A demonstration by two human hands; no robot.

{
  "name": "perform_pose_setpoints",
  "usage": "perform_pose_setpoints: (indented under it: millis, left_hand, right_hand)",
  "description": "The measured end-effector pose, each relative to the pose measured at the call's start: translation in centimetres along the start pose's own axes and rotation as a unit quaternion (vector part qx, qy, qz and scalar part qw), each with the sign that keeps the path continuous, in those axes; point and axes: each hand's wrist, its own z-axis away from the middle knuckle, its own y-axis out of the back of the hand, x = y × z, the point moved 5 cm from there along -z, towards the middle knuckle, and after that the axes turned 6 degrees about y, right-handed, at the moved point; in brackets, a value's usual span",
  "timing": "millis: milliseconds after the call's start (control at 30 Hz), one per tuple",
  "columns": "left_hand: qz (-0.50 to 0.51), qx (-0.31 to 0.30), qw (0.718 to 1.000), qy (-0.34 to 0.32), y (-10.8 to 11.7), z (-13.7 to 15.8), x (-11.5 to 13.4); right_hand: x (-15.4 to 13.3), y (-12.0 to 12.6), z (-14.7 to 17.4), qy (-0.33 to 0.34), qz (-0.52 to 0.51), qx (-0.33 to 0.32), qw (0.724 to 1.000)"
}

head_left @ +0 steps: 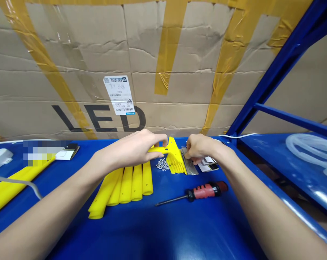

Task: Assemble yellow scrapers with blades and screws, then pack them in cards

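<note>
My left hand (142, 146) is closed on the narrow stem of a yellow plastic scraper head (172, 146). Its wide end points right, above several similar yellow pieces lined up on the blue surface. Thumb and fingers of my right hand (200, 147) pinch at a stack of thin grey metal blades (191, 168), just right of the yellow pieces; how many they grip is hidden. Between the yellow heads and the tubes lies a pile of small metal screws or nuts (162, 164). Several yellow tubes (136, 182) lie side by side under my left wrist.
A red and black screwdriver (204, 191) lies in front of my hands. Printed cards (208, 164) sit beside my right hand. At left is a long yellow tool (14, 182) crossed by a cable. A large cardboard box (142, 61) stands behind; a blue rack post (269, 76) rises right.
</note>
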Motion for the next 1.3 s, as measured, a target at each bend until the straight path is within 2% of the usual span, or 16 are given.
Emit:
perform_pose_setpoints:
  millis: [500,833,1100,1300]
  left_hand:
    - [0.005,-0.016,1.000,0.004,-0.2,0.4,-0.8]
    - [-0.003,-0.026,1.000,0.014,0.5,0.7,-1.0]
    - [-0.004,-0.037,0.999,0.020,0.2,0.6,-0.9]
    - [-0.002,-0.033,0.999,0.017,0.3,0.8,-0.8]
  right_hand:
    - [0.4,0.0,-0.4,0.001,0.004,-0.008,1.000]
    - [0.7,1.7,0.7,0.011,0.001,0.021,1.000]
    - [-0.1,-0.2,0.0,-0.015,0.038,-0.015,0.999]
    - [-0.5,-0.2,0.4,-0.016,0.056,-0.014,0.998]
